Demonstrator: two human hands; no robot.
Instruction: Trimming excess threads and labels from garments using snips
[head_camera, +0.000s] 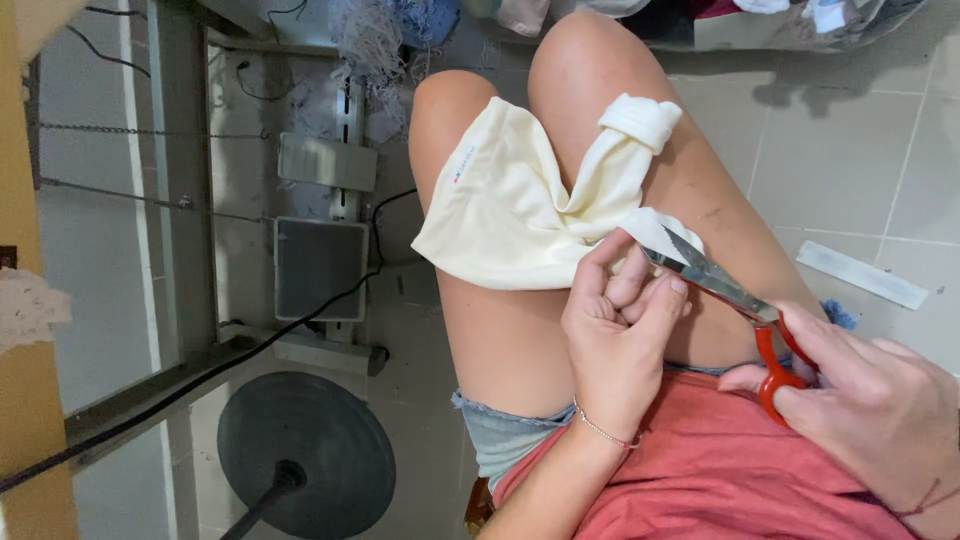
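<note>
- Fingers (640, 290) of left hand (615, 345) pinch cloth (510, 205) edge on the thighs
- right hand (880, 410) grips scissors (730, 300) by red handles, blades nearly shut
- scissors' long axis runs diagonal, tip up-left at cloth
- around: pedal (320, 265), cable (200, 380), round base (305, 455) on floor, left

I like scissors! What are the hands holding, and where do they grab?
The right hand holds scissors by their red handles. The left hand pinches the cream cloth at its edge, by the blades.
</note>
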